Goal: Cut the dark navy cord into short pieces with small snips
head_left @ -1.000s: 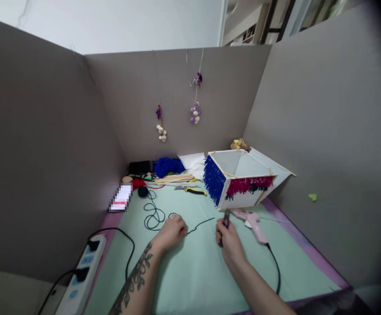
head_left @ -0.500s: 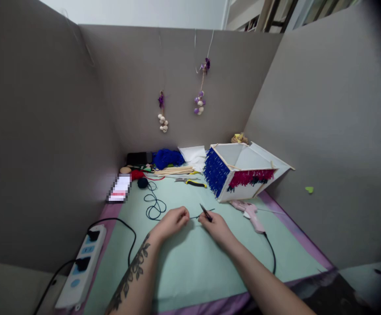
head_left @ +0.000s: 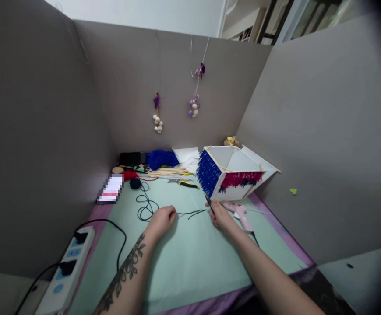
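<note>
Mat: A pale green sheet [head_left: 184, 258] covers the table between grey partitions.
Box: A white box [head_left: 236, 191] stands far right, its open top up, its long axis running left to right and its pointed end to the right. Blue fringe covers the left side; red and dark fringe hangs on the near one.
Power strip: White, at near left, the strip [head_left: 74, 253] runs from near to far with two black plugs in it.
Left hand: At center, the hand [head_left: 162, 218] curls its fingers, thumb and forefinger pinching dark yarn [head_left: 186, 213] just above the mat.
Right hand: Near the box, the hand [head_left: 222, 215] has its fingers wrapped around a dark tool [head_left: 209, 202].
Glue gun: Pink, the gun [head_left: 242, 214] lies just right of the right hand, nose far left, handle near right.
Phone: At far left, the phone [head_left: 110, 188] shows a screen blurred into blocks, any writing unreadable.
Pruners: Yellow and black, the pruners [head_left: 189, 185] lie left of the box, blades pointing left.
Yarn: The strand stretches right from the left hand, long axis left to right, doubling beside the right fingertips; whether both lengths join cannot be told.
Tool: Its tip points far and slightly left.
Ball: A dark ball [head_left: 135, 183] sits far left, beside loose loops.
</note>
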A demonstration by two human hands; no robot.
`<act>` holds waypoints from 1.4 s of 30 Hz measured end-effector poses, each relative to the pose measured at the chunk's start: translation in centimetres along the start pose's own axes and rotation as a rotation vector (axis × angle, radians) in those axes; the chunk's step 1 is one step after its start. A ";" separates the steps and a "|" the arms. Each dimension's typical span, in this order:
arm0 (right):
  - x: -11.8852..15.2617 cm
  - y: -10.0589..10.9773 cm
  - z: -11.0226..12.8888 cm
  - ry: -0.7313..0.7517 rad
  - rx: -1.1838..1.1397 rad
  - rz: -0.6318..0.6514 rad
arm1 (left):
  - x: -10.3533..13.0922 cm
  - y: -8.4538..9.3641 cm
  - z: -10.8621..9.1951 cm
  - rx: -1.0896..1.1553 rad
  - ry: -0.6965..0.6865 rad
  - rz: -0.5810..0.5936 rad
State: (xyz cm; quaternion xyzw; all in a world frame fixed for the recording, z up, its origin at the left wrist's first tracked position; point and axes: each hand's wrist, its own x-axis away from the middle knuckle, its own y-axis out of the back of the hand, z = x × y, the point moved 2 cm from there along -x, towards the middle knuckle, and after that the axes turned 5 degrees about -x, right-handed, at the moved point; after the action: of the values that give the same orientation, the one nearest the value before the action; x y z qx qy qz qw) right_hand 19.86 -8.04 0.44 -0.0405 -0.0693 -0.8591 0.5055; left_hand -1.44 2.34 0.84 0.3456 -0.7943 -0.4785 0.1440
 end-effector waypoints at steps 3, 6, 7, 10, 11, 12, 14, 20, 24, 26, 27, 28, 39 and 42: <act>2.8 -0.9 -0.2 -0.254 -0.392 0.111 | -0.1 0.0 -0.1 0.008 0.001 -0.001; 5.4 -2.7 -0.7 -0.590 -0.657 0.233 | -0.1 0.0 -0.3 0.036 0.003 0.000; 5.9 -3.4 -0.8 -0.704 -0.717 0.273 | -0.1 0.0 -0.3 0.053 0.002 0.001; 6.4 -5.3 -1.0 -0.916 -0.826 0.341 | -0.1 -0.1 -0.5 0.111 -0.005 -0.006; 6.2 -5.8 -1.1 -0.953 -0.845 0.348 | -0.1 -0.1 -0.5 0.130 -0.011 -0.010; 5.9 -6.1 -1.1 -0.980 -0.858 0.351 | -0.1 -0.1 -0.6 0.149 -0.019 -0.014; 5.4 -6.7 -1.1 -1.018 -0.867 0.355 | -0.1 -0.1 -0.7 0.177 -0.034 -0.021; 3.9 -7.6 -1.2 -0.985 -0.840 0.275 | 0.0 0.1 -0.7 0.226 -0.079 0.041; 3.6 -7.2 -1.1 -0.876 -0.817 0.221 | 0.0 0.3 -0.5 0.273 -0.092 0.053; 3.6 -6.7 -0.9 -0.734 -0.822 0.198 | 0.0 0.4 -0.5 0.327 -0.075 0.036; 3.7 -6.5 -0.8 -0.634 -0.801 0.174 | 0.0 0.5 -0.5 0.364 -0.067 0.033; 3.7 -6.3 -0.6 -0.531 -0.750 0.144 | 0.0 0.5 -0.5 0.402 -0.061 0.034; 1.8 -4.8 -0.2 0.004 -0.043 -0.082 | 0.0 0.7 -0.9 0.408 -0.051 0.070; 0.5 -1.8 -0.4 0.192 0.359 -0.229 | -0.1 0.7 -0.1 0.244 -0.028 0.008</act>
State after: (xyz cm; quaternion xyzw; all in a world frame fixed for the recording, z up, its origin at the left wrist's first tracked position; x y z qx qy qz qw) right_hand 18.01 -7.68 0.02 0.1403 -0.1766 -0.8848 0.4079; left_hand -1.57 2.52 1.49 0.3509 -0.8498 -0.3824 0.0917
